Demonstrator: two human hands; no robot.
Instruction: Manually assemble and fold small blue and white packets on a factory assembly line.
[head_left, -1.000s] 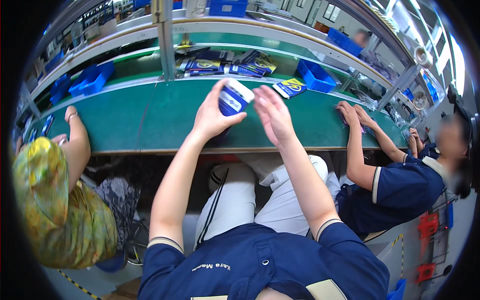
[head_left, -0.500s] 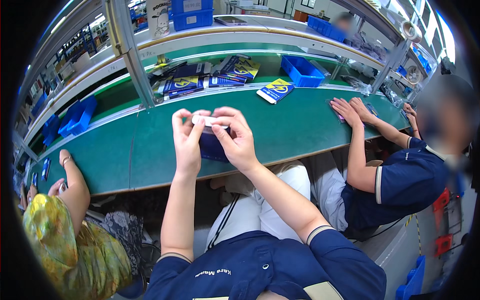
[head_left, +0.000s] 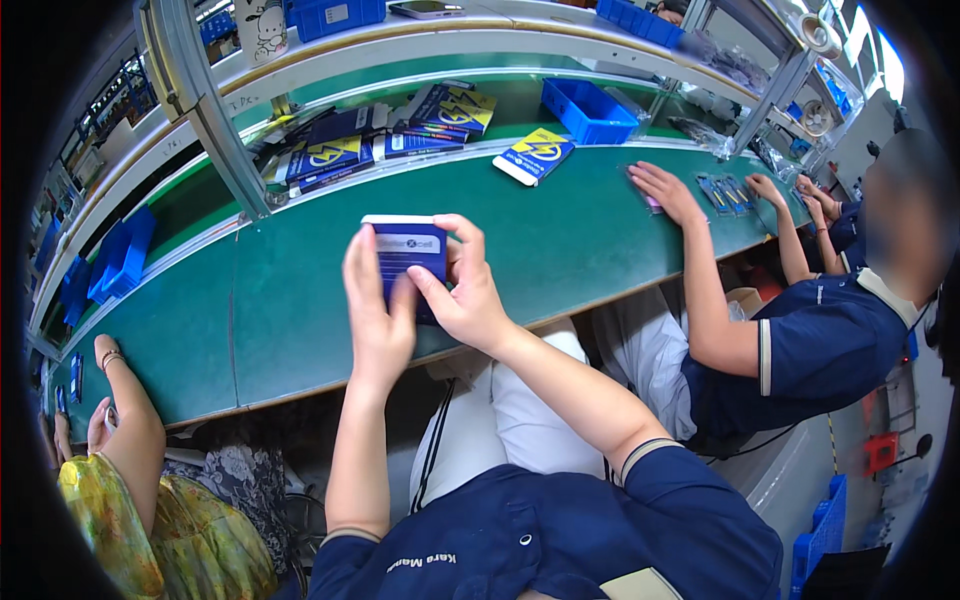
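A flat dark-blue cardboard box (head_left: 410,262) with a white top edge is held upright between my two hands, above the near side of the green workbench (head_left: 300,300). My left hand (head_left: 378,325), a little smeared by motion, grips the box along its left side. On the other side, my right hand (head_left: 470,295) has its fingers around the right edge, and its thumb lies across the face. The lower part of the box is partly hidden by my hands.
Blue-and-yellow boxes (head_left: 335,155) lie heaped at the bench's back. A single box (head_left: 537,157) and a blue bin (head_left: 590,112) sit to their right. A metal post (head_left: 220,130) stands left. Co-workers' hands (head_left: 668,192) rest on the bench at right, with others at far left.
The box has turned so its printed face shows. My thumbs have left the white top; my hands now hold the sides. The whole view has shifted slightly.
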